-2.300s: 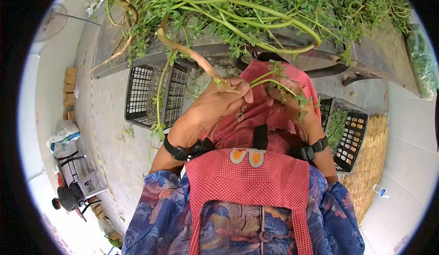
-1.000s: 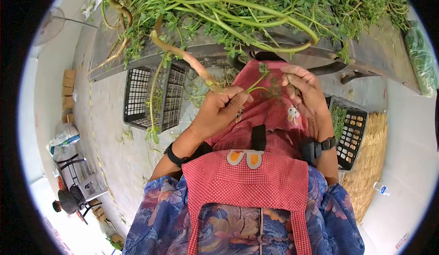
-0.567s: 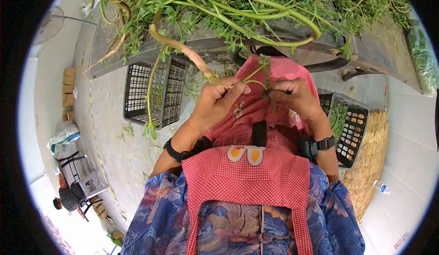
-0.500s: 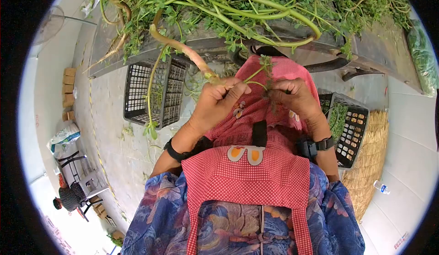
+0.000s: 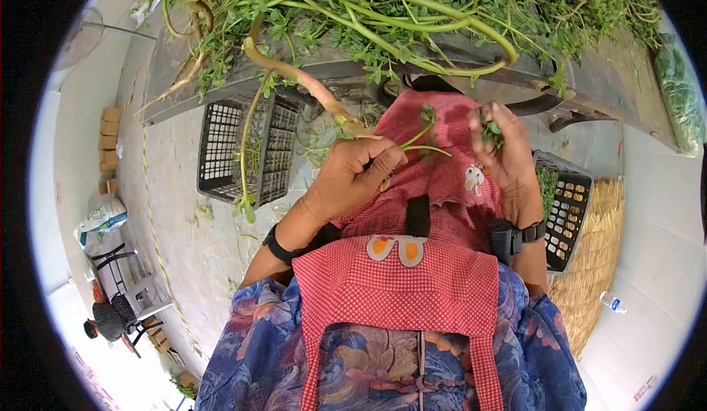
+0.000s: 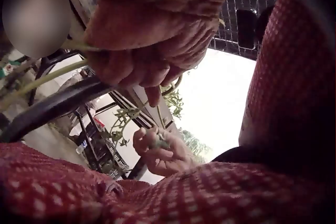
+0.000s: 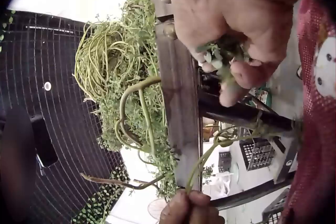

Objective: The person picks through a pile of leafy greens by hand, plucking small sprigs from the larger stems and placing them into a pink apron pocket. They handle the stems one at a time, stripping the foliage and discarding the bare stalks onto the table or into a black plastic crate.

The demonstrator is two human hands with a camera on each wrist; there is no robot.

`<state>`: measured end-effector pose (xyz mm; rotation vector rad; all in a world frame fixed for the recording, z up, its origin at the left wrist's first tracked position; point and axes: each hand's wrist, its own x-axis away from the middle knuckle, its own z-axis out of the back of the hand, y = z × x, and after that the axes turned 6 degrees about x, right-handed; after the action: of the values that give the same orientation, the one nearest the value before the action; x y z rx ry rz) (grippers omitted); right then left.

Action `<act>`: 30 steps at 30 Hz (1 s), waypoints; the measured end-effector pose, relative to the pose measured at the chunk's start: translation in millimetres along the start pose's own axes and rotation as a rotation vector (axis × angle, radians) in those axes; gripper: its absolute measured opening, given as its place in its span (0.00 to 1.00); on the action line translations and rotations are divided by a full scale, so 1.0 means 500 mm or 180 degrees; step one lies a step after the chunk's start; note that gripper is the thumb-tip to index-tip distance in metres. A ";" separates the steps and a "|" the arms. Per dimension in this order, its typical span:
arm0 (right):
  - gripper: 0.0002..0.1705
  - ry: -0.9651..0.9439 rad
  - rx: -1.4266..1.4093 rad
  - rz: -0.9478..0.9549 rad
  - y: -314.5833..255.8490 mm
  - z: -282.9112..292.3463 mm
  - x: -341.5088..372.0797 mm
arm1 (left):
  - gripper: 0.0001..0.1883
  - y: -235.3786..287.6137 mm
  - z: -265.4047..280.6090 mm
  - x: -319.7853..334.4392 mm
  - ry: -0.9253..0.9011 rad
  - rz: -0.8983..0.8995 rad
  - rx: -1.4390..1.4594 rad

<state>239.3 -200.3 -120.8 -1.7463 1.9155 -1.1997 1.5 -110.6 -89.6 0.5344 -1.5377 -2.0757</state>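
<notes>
My left hand (image 5: 350,179) grips a plant stem over the lap, thumb pressed against the fingers. The stem's thick, pinkish-brown end (image 5: 317,90) slants up to the left toward the table. From the thumb side, two thin green shoots (image 5: 420,146) point right, one with a few leaves at its tip. My right hand (image 5: 515,153) is raised a short way to the right, apart from these shoots. Its curled fingers hold small leafy sprigs (image 5: 492,132); the right wrist view shows these sprigs (image 7: 223,56) between thumb and fingers.
A heap of leafy stems (image 5: 442,20) covers the table (image 5: 324,79) ahead. Black crates stand below, one at left (image 5: 221,149) and one with greens at right (image 5: 567,212). A straw mat (image 5: 593,264) lies at right. Another person (image 5: 114,319) sits far left.
My right hand was at the shoots half a second ago; it has moved right and up with leafy sprigs. The lower shoot now ends bare. My left hand keeps its grip.
</notes>
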 end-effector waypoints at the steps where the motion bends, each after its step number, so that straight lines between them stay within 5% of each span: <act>1: 0.07 -0.0899 -0.0109 -0.0007 0.002 0.010 -0.002 | 0.10 0.002 0.001 0.000 -0.0048 0.0063 0.0033; 2: 0.07 -0.0906 -0.0110 -0.0008 0.012 0.015 -0.002 | 0.10 0.004 0.002 0.000 -0.0089 0.0123 0.0062; 4: 0.09 -0.0468 0.2942 0.1487 0.024 -0.040 0.007 | 0.11 0.001 0.004 0.001 -0.0118 0.0185 0.0174; 8: 0.21 -0.0601 0.4222 0.2012 0.047 -0.056 -0.002 | 0.12 -0.003 0.002 0.003 -0.0065 0.0032 0.0304; 12: 0.19 -0.0624 0.4484 0.1991 0.063 -0.060 -0.002 | 0.12 0.008 0.011 0.006 -0.0165 0.0416 0.0476; 19: 0.14 -0.0907 0.4795 0.1902 0.049 -0.077 0.012 | 0.11 -0.001 0.015 0.005 0.0124 -0.0125 0.0032; 28: 0.08 0.0137 0.4877 0.2390 0.042 -0.105 0.015 | 0.10 0.035 0.008 0.012 0.0201 -0.0121 0.0017; 30: 0.06 0.0657 0.2785 0.1253 0.032 -0.068 0.002 | 0.09 0.042 0.019 0.023 0.0099 -0.0248 0.0248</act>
<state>204.8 -189.6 -111.4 -0.7803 1.3692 -1.7230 -9.8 -115.5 -66.8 0.6618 -1.6087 -2.0616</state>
